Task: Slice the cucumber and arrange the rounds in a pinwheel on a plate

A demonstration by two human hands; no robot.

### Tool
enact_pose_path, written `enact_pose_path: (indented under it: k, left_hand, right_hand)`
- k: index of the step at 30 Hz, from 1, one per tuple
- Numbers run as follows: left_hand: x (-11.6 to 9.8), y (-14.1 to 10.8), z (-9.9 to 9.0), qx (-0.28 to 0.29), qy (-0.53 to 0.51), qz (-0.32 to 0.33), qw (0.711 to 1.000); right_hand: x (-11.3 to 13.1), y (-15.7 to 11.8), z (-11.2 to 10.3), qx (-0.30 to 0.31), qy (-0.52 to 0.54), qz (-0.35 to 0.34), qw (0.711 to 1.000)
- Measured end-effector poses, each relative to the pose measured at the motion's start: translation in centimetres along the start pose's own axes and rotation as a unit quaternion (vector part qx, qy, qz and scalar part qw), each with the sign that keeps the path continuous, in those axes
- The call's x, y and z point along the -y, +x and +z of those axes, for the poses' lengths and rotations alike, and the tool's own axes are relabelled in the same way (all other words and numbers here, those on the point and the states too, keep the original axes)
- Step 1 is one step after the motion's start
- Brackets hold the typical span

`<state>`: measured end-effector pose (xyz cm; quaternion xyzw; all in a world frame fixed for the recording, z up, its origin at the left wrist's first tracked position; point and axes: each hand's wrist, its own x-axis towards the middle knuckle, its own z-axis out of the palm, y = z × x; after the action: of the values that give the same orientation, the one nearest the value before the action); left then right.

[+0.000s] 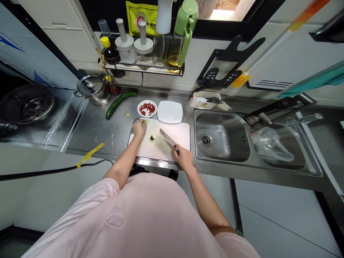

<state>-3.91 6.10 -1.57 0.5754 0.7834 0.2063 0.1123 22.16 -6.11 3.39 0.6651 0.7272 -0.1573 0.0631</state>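
Note:
My right hand (185,157) is wrapped round the handle of a kitchen knife (168,137), its blade pointing up and left over the white cutting board (161,152). At the board's upper left corner, my left hand (139,129) is closed with bent fingers, and a pale cucumber slice (146,122) shows at its fingertips. A small dark green cucumber end (152,138) lies on the board between the hands. Just beyond the board are a plate of chopped red pieces (147,108) and a square white plate (170,111).
A whole cucumber (120,104) and loose slices (127,114) lie left of the plates. The lidded steel pot (94,89) stands farther left, near a wok (25,104). To the right is a double sink (223,136) holding a plastic bag (272,143). Bottles fill a wall rack (145,67).

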Motion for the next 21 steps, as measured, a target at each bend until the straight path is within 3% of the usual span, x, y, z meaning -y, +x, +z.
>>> enact_pose_path:
  k: [7, 11, 21]
  left_hand:
    - [1.4, -4.9, -0.3, -0.018, -0.13, 0.026, 0.991]
    - [1.8, -7.6, -0.2, -0.023, -0.186, 0.078, 0.979]
    - [1.9, -9.2, 0.9, -0.01, -0.222, 0.163, 0.961]
  right_hand:
    - [0.9, 0.0, -1.0, 0.045, 0.001, 0.024, 0.999]
    - [1.7, 0.1, -1.1, 0.057, 0.012, 0.019, 0.998]
    - [5.1, 0.1, -0.9, 0.095, 0.008, -0.045, 0.994]
